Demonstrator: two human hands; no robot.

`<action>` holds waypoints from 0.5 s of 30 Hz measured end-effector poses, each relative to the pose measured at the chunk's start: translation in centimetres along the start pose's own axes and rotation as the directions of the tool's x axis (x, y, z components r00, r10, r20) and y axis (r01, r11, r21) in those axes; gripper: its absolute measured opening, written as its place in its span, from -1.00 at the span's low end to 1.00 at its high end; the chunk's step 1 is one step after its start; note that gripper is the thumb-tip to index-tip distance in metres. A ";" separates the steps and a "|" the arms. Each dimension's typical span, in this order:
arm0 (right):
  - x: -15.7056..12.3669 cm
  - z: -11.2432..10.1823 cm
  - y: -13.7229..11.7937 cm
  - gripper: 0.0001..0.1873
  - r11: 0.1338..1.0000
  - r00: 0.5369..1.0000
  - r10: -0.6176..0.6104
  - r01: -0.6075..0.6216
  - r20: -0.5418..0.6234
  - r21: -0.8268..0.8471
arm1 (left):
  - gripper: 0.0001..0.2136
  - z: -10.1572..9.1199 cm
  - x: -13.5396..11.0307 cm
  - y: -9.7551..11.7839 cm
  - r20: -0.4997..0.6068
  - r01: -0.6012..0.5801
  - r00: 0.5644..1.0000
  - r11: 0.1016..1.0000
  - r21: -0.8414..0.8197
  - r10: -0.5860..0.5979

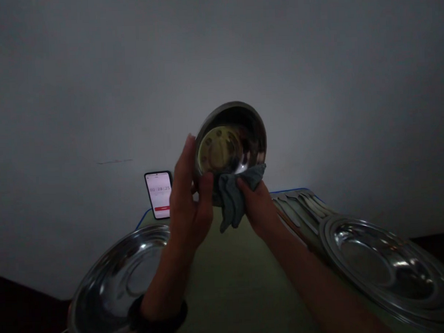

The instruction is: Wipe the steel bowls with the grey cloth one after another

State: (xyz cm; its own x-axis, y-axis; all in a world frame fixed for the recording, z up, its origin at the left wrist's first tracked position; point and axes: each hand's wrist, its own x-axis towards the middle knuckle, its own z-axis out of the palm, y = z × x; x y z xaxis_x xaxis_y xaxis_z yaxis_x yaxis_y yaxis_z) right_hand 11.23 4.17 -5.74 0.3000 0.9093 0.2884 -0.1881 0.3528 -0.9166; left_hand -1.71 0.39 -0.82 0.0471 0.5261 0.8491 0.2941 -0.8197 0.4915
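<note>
One bowl (228, 137) sits at one o'clock of the left hand (189, 201) clamped on its rim and at eleven o'clock of the right hand (258, 206) clenching one cloth (232, 197), with one phone (159, 194) and two plates (102, 287) (386, 267) nearby.

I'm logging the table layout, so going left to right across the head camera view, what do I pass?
Steel plate, phone, left hand, the bowl it holds, right hand gripping a cloth, spoons, second steel plate.
</note>
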 end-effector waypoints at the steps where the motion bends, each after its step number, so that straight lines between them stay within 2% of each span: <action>1: -0.2 0.1 -0.2 -0.64 1.000 0.999 0.031 -0.031 -0.012 -0.005 | -0.40 0.2 0.0 0.0 -0.028 -0.020 0.999 1.000 0.023 0.020; 3: -0.6 0.2 -0.6 -0.66 0.998 0.998 0.056 -0.056 0.013 -0.030 | -0.39 0.5 0.1 0.0 -0.063 -0.028 0.998 1.000 0.014 0.029; 7: -0.9 0.4 -0.7 -0.69 0.993 0.979 0.109 -0.116 0.172 0.029 | -0.40 0.5 0.0 0.0 -0.133 -0.062 0.989 0.998 0.020 0.065; 9: -0.7 0.4 -0.2 -0.70 0.988 0.967 0.130 -0.146 0.218 0.059 | -0.40 0.3 -0.2 0.0 -0.133 -0.088 0.987 0.995 0.054 0.094; 12: 0.2 -0.3 1.0 -0.71 0.994 0.983 0.086 -0.073 0.160 -0.085 | -0.47 -0.2 -0.2 -0.1 -0.031 -0.033 0.999 0.998 0.056 0.034; 14: 1.0 -1.2 1.7 -0.73 0.971 0.997 0.005 0.014 0.076 -0.239 | -0.53 -0.9 0.1 -0.1 0.118 0.062 0.991 0.998 0.011 -0.063; 15: 1.4 -1.7 1.8 -0.74 0.957 0.999 -0.030 0.041 0.040 -0.289 | -0.54 -1.3 0.3 -0.1 0.205 0.131 0.971 0.991 -0.016 -0.124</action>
State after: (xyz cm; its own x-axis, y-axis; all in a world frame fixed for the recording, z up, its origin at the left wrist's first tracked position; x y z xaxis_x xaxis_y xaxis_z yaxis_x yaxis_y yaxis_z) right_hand 12.93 5.71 -7.47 0.2680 0.9063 0.3269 0.1021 0.3106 -0.9450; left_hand -3.00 0.36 -0.37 0.2051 0.6592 0.7234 0.2822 -0.7476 0.6012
